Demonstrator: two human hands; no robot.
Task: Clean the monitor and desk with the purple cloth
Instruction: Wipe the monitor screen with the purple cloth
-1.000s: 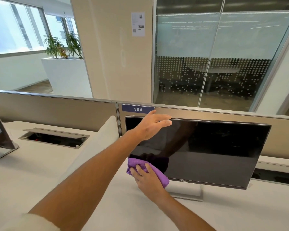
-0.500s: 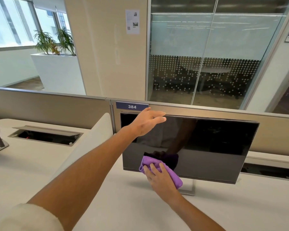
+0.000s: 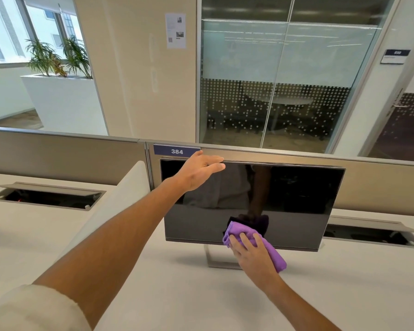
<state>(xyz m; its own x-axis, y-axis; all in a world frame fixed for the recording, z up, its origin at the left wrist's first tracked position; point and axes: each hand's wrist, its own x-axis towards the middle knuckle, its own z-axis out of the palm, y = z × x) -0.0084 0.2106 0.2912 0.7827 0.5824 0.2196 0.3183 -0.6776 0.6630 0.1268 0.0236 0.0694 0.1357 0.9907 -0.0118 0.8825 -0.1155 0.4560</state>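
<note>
While one hand steadies the screen, the other wipes: a person cleans a monitor at an office workstation.

Right hand: the right hand [image 3: 251,255] lies flat with fingers spread over the purple cloth [image 3: 253,242], pressing it against the lower edge of the monitor [image 3: 296,199].
Left hand: the left hand [image 3: 198,172], up and to the left of the right one, rests on the monitor's top edge, fingers extended and close together, gripping nothing that can be seen.
Purple cloth: bunched under the right hand's fingers, its far end on the dark glass, its near end trailing past the bezel to the right of the wrist.
Monitor: dark and reflective, upright on its stand [image 3: 213,258], just left of the right hand.
Bench: the pale bench [image 3: 153,283] spreads beneath both forearms.
Partition: behind the left hand, a label [image 3: 176,151] reads 384.
</note>
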